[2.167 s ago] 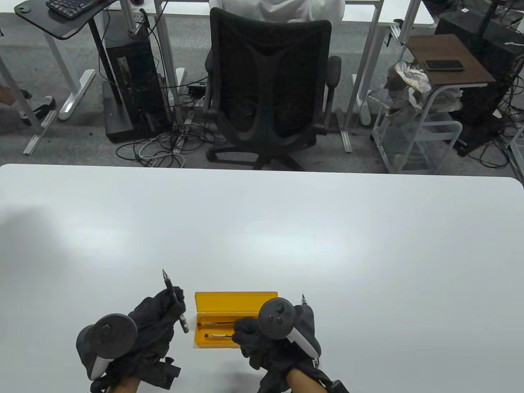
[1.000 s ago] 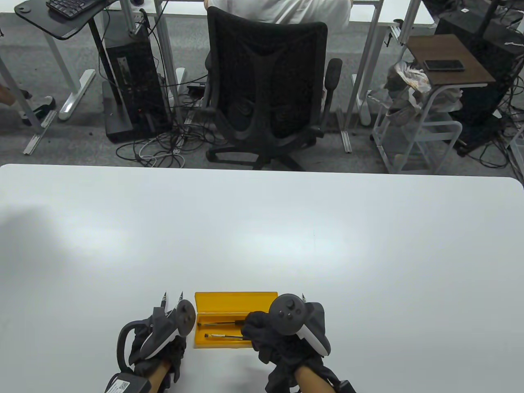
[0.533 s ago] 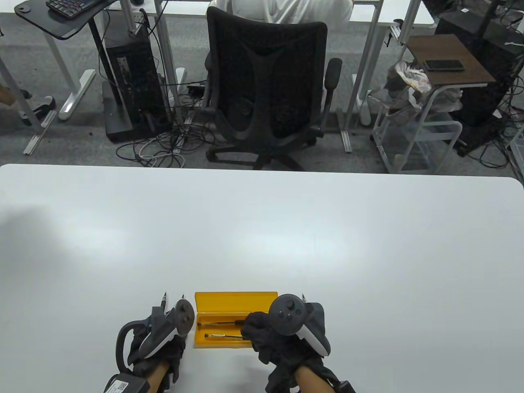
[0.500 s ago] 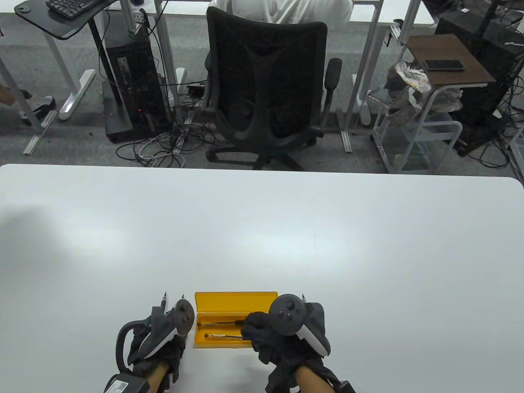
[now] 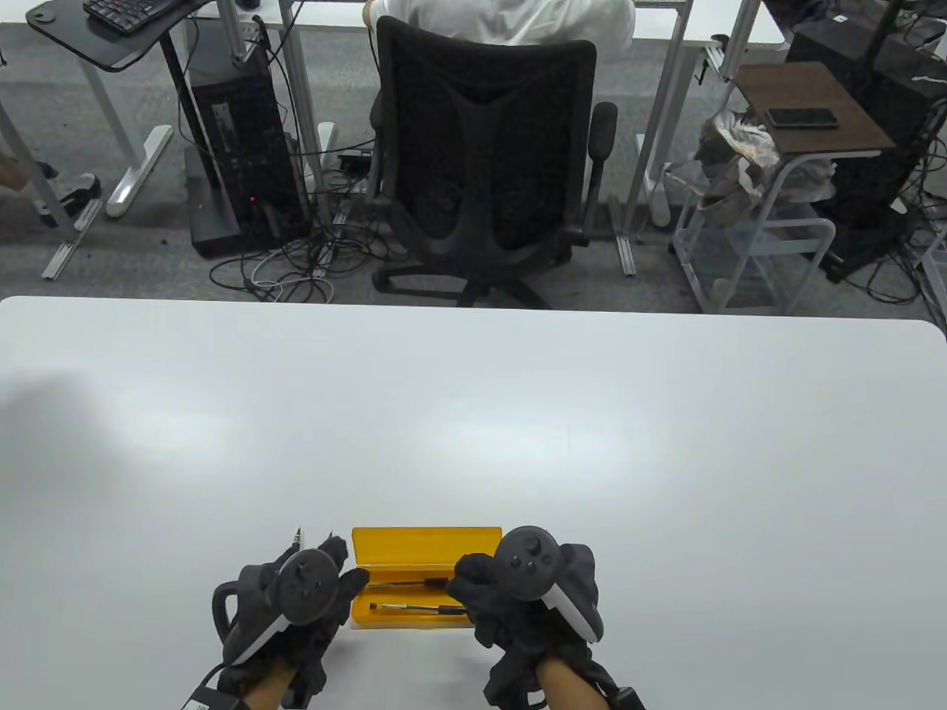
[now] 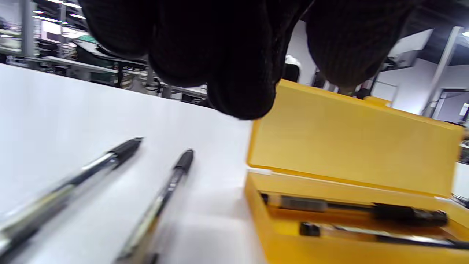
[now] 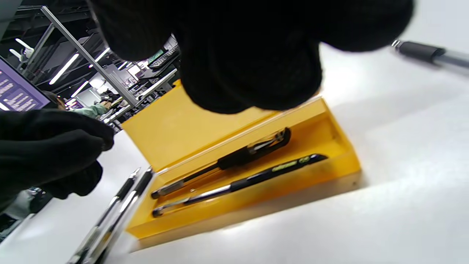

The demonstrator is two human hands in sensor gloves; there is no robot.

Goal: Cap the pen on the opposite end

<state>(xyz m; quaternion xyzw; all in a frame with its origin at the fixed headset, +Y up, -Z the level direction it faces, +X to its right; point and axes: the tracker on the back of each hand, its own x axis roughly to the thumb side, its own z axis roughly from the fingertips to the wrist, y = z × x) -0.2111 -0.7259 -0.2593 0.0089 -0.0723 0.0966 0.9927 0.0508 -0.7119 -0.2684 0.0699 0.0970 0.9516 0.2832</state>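
Dark gloved fingers [image 6: 242, 84] hang in from the top edge, above the white surface [image 6: 55, 110]. Two pens lie side by side on it, left pen [image 6: 73, 179] and right pen [image 6: 165, 194], both blurred toward the bottom. Just right of them stands an open yellow case [image 6: 351, 146], lid raised, holding two more pens [image 6: 366, 212].

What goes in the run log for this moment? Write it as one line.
yellow case: open, two pens inside | two pens: on table left of case | left hand: over them, empty | right hand: above case, empty
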